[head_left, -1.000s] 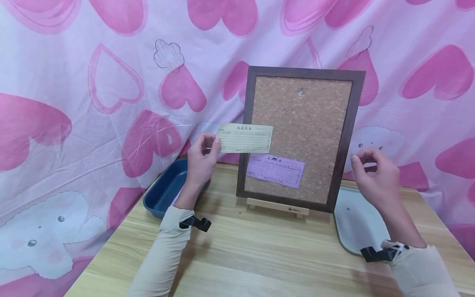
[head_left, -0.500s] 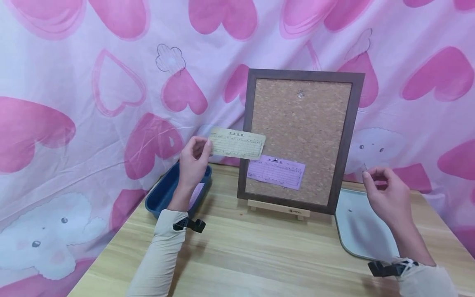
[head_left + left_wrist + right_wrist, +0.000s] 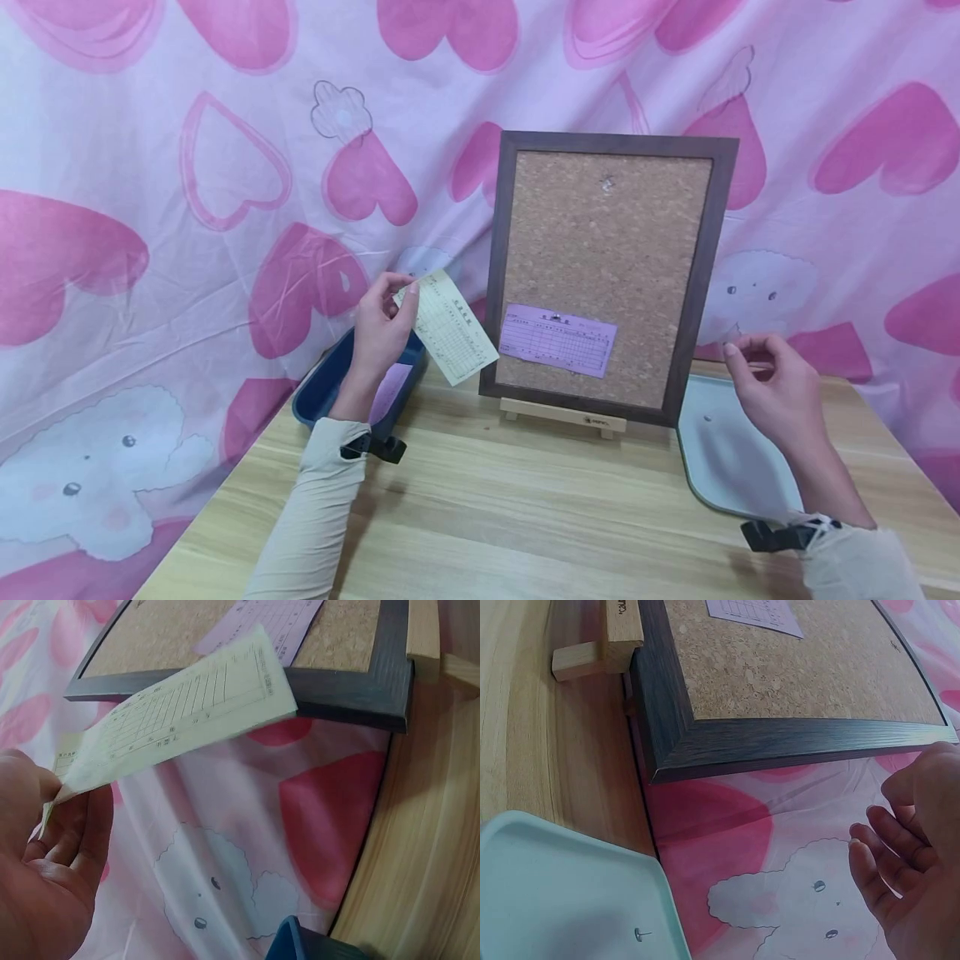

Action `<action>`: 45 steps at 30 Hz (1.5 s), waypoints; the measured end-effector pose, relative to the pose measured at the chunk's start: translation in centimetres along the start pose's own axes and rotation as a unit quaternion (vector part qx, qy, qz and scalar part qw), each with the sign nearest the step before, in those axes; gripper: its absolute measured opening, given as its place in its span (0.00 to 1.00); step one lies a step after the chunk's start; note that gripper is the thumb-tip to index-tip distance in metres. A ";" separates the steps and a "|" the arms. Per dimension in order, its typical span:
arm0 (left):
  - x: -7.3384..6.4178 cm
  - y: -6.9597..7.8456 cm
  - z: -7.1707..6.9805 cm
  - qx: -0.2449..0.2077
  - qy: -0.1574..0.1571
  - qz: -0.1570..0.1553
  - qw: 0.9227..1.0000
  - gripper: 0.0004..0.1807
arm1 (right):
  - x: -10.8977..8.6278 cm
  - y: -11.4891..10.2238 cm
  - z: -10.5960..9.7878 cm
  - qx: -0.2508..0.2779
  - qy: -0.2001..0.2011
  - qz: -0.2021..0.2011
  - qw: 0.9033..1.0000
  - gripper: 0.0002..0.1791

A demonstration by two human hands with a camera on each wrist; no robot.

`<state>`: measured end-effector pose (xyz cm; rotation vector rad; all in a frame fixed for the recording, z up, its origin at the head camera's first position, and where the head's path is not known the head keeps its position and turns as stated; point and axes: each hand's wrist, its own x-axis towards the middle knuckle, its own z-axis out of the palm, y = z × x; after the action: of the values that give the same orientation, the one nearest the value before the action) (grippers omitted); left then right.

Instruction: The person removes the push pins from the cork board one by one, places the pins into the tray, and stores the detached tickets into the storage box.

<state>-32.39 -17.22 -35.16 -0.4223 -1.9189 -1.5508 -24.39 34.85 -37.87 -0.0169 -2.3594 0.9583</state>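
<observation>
purple paper slip (image 3: 558, 343) pinned on dark-framed cork board (image 3: 615, 250), mid-frame; pale yellow paper slip (image 3: 452, 332) not up yet, pinched by left hand (image 3: 381, 329); right hand (image 3: 782, 390) seemingly pinching tiny pin (image 3: 725, 342).

L hand (image 3: 381, 325) raised, pinching, R hand (image 3: 776, 387) up too, thumb & index tips tog.

Wooden tabletop (image 3: 525, 517), heart-print cloth backdrop (image 3: 442, 100)
</observation>
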 end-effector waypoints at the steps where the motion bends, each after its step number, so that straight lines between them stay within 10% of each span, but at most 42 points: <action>1: 0.0 0.0 0.1 0.003 -0.001 0.001 1.000 0.12 | 0.0 0.0 0.0 0.001 0.001 -0.002 1.000 0.17; 28: -0.2 0.3 -0.6 0.054 -0.042 -0.025 0.997 0.12 | 0.0 0.8 0.5 -0.021 -0.059 -0.004 0.998 0.17; 45: -0.2 -0.1 -2.4 0.152 -0.142 -0.107 0.972 0.11 | -0.1 2.1 0.5 -0.040 -0.101 -0.008 0.994 0.15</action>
<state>-31.65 -19.52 -35.12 -0.3249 -2.4498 -1.3477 -25.01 36.11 -39.52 0.0715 -2.5775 0.8934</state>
